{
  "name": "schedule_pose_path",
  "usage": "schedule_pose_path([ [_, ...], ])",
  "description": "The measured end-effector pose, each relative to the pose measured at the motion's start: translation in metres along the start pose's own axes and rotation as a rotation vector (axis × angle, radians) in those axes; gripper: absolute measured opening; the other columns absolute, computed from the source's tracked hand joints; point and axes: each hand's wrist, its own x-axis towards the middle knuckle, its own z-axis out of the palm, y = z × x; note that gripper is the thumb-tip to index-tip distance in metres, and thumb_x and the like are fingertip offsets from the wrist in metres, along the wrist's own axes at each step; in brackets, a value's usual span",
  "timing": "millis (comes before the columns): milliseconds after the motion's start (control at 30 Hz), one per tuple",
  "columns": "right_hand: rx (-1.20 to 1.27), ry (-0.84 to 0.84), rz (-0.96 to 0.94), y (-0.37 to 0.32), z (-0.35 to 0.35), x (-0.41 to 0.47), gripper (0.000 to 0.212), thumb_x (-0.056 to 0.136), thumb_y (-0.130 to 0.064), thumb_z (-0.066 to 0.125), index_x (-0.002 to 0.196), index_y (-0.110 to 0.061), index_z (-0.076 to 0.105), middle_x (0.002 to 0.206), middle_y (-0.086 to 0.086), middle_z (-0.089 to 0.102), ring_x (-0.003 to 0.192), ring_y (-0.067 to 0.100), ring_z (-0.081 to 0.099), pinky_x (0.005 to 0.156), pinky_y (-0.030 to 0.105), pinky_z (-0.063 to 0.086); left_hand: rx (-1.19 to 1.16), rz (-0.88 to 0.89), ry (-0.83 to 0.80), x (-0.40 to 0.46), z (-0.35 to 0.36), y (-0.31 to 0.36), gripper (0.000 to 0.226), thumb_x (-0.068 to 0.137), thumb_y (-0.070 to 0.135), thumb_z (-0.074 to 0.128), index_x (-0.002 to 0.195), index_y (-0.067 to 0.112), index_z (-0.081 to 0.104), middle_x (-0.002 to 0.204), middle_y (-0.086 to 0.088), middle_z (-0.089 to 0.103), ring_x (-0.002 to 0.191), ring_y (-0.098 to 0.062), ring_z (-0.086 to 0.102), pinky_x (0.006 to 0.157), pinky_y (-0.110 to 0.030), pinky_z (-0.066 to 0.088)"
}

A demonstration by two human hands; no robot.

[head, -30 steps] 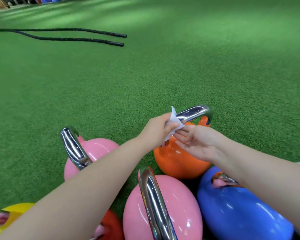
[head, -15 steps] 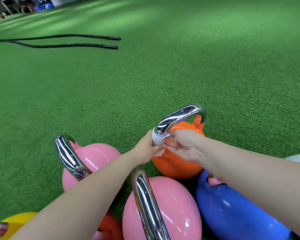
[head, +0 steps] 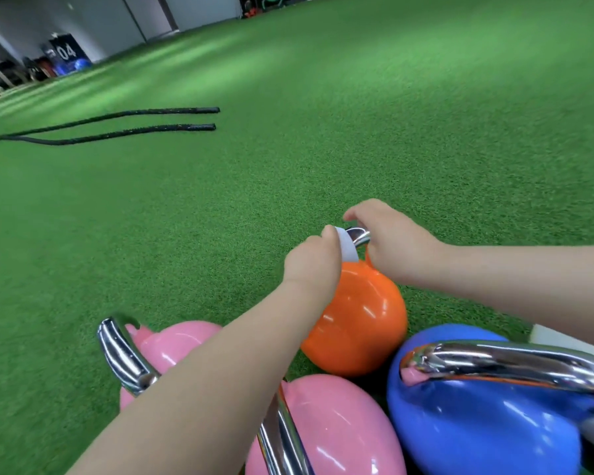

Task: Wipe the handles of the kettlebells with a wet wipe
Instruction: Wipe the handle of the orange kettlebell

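Head view of kettlebell cleaning on green artificial turf point(head: 323, 149). The left hand point(head: 314, 260) pinches a white wet wipe point(head: 346, 247) and holds it wrapped against the chrome handle point(head: 359, 235) of the orange kettlebell point(head: 357, 317), which stands on the turf at the far side of the cluster. The right hand point(head: 388, 241) curls over the same handle just beside the wipe, apparently steadying it; most of the handle is hidden beneath the two hands. Nearer the camera stand a pink kettlebell point(head: 172, 341) at left, a second pink kettlebell point(head: 330, 426) at centre, and a blue kettlebell point(head: 477, 426) at right, each with a chrome handle and packed close together. Two black battle ropes point(head: 117, 125) lie well apart on the turf to the far left. The step in hand appears to be wiping the orange kettlebell's handle; whether the other handles are cleaned cannot be told. Risks from here: the round, glossy body may roll or tip under sideways rubbing and knock its neighbours; the small wipe may slip off the smooth chrome if the pinch loosens; the hidden underside and ends of the handle may go unwiped where the right hand covers them.
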Motion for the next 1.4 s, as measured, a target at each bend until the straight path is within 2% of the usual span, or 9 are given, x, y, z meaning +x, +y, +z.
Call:
schedule_pose_path([
  [100,-0.113,-0.066,-0.234,0.011,0.007,0.012,0.052,0.086,-0.003,0.047,0.136,-0.010,0.041,0.140,0.005,0.044,0.130,0.022,0.040,0.106,0.028,0.032,0.072,0.008,-0.029,0.008,-0.001,0.007,0.045,0.094,0.008,0.040,0.136,0.003,0.025,0.119,-0.013,0.055,0.105,-0.030,0.060,0.068,-0.033,0.043],
  [267,-0.098,-0.181,-0.203,0.018,0.011,0.010,0.077,0.077,0.009,0.038,0.148,-0.015,0.019,0.156,0.001,0.019,0.142,0.012,0.021,0.112,0.020,0.020,0.069,0.018,-0.139,0.018,-0.011,0.020,0.034,0.092,0.004,0.044,0.125,0.005,0.049,0.123,-0.010,0.058,0.111,-0.026,0.059,0.084,-0.035,0.049],
  [433,-0.358,-0.206,-0.206,0.022,0.014,0.023,0.072,0.086,-0.009,0.044,0.149,-0.009,0.007,0.134,0.004,0.050,0.125,0.022,0.044,0.113,0.038,0.024,-0.115,-0.029,-0.122,0.012,-0.010,0.013,0.046,0.090,0.006,0.046,0.131,-0.001,0.029,0.117,-0.015,0.055,0.106,-0.031,0.058,0.073,-0.033,0.042],
  [700,-0.783,-0.137,-0.426,-0.035,0.042,0.018,0.059,0.096,-0.019,0.035,0.146,0.000,0.011,0.121,0.009,0.058,0.112,0.028,0.055,0.116,0.042,0.004,-0.483,0.004,-0.038,-0.035,0.019,-0.024,0.049,0.069,0.017,0.046,0.117,0.008,0.051,0.103,-0.011,0.056,0.092,-0.026,0.056,0.077,-0.042,0.050],
  [867,-0.718,0.110,-0.481,-0.022,0.056,0.019,0.045,0.080,-0.012,0.034,0.113,-0.011,0.065,0.075,-0.005,0.068,0.071,0.017,0.066,0.103,0.043,0.039,-0.469,-0.015,-0.096,-0.052,0.009,-0.027,0.055,0.083,0.019,0.045,0.135,0.008,0.033,0.125,-0.014,0.049,0.110,-0.028,0.052,0.091,-0.045,0.045],
  [1000,-0.646,0.205,-0.505,0.005,0.050,0.025,0.022,0.071,-0.016,0.054,0.088,-0.016,0.068,0.064,-0.005,0.063,0.061,0.018,0.064,0.093,0.047,0.047,-0.317,0.050,-0.021,-0.039,-0.006,-0.021,0.042,0.099,0.027,0.026,0.136,0.008,0.032,0.117,-0.011,0.054,0.099,-0.030,0.058,0.085,-0.040,0.046],
  [1133,-0.583,0.022,-0.452,0.024,0.036,0.029,0.032,0.086,-0.018,0.052,0.118,-0.012,0.054,0.105,0.002,0.064,0.102,0.022,0.060,0.113,0.047,0.020,0.142,0.191,-0.034,-0.017,-0.017,-0.010,0.030,0.101,0.027,0.029,0.122,0.008,0.040,0.110,-0.007,0.054,0.096,-0.026,0.059,0.069,-0.029,0.035],
  [1233,-0.549,-0.062,-0.307,0.036,0.026,0.028,0.035,0.092,-0.021,0.042,0.127,-0.015,0.040,0.123,0.001,0.053,0.121,0.019,0.046,0.116,0.040,0.003,0.300,0.250,-0.045,-0.003,-0.024,0.004,0.032,0.100,0.026,0.032,0.124,0.006,0.037,0.118,-0.006,0.052,0.105,-0.022,0.055,0.080,-0.032,0.037],
  [1400,-0.332,-0.093,-0.120,0.052,0.016,0.025,0.030,0.088,-0.023,0.053,0.115,-0.013,0.044,0.115,0.004,0.058,0.117,0.022,0.048,0.113,0.038,0.014,0.417,0.239,-0.117,0.019,-0.026,0.034,0.033,0.099,0.020,0.033,0.128,0.003,0.035,0.129,-0.006,0.050,0.120,-0.020,0.049,0.102,-0.038,0.030],
])
